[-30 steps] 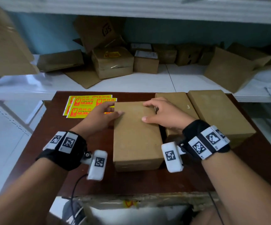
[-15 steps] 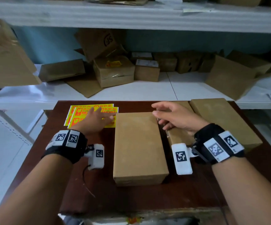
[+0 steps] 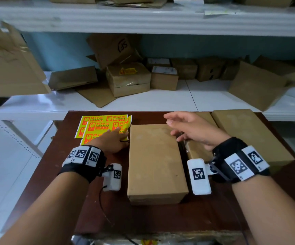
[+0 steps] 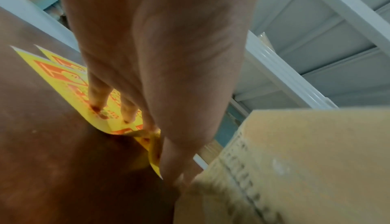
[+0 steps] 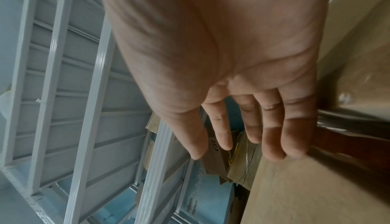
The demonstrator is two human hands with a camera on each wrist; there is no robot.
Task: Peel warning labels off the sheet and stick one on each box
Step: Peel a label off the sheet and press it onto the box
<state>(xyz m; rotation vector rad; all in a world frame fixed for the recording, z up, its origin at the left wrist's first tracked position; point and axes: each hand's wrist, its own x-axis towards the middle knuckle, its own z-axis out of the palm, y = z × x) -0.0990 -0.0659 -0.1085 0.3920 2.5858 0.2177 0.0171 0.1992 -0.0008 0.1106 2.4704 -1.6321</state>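
Note:
Yellow and red warning label sheets (image 3: 99, 127) lie overlapped at the table's far left. My left hand (image 3: 115, 139) rests on the top sheet. In the left wrist view its fingers (image 4: 99, 97) press on the sheet (image 4: 63, 75) while the thumb lifts the right edge, which curls up between thumb and fingers. Three plain cardboard boxes stand side by side: the middle box (image 3: 153, 161), a partly hidden second box (image 3: 196, 151) and a right box (image 3: 245, 137). My right hand (image 3: 187, 129) hovers open over the gap between the first two boxes, holding nothing.
The brown table (image 3: 58, 174) has bare wood along its left and near edges. Behind it a white shelf (image 3: 161, 101) carries several cardboard boxes, one with a yellow label (image 3: 127, 71). Another shelf board (image 3: 143, 20) runs overhead.
Both hands have left the middle box. The left hand moved onto the label sheets and raised the top sheet's right edge. The right hand lifted and opened above the boxes.

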